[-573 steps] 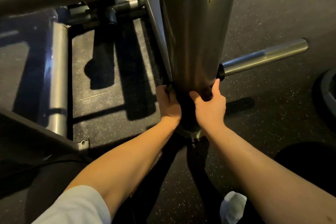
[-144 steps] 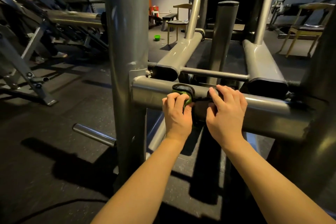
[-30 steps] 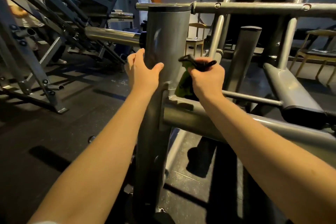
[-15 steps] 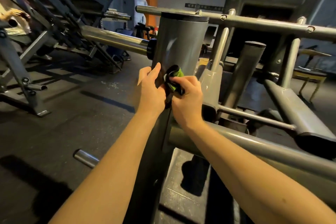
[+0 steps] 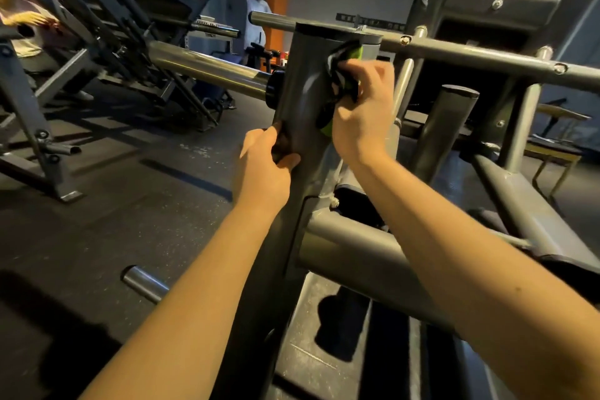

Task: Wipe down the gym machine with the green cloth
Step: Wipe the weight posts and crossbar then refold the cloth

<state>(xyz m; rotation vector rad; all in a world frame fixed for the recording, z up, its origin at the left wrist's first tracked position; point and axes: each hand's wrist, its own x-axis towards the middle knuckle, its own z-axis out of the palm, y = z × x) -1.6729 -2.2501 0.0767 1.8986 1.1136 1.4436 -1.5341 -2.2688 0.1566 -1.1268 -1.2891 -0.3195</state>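
Note:
The grey gym machine's thick upright post [image 5: 303, 81] rises in the middle of the view. My right hand [image 5: 365, 107] grips the bunched green and black cloth [image 5: 341, 75] and presses it against the post's upper right side, just under the black top cap. My left hand [image 5: 264, 166] wraps round the post lower down on its left side, thumb in front. A horizontal grey tube [image 5: 360, 256] joins the post below both hands.
A chrome weight peg [image 5: 207, 70] sticks out left from the post, and a shorter peg [image 5: 143, 282] sits low near the floor. Angled dark frames [image 5: 107, 29] stand at the left. More grey tubes [image 5: 487, 55] cross at the right. A person [image 5: 258, 14] stands far back.
My right hand has carried the cloth up the post to just below the top cap. My left hand has slid down and now clasps the post lower on its left.

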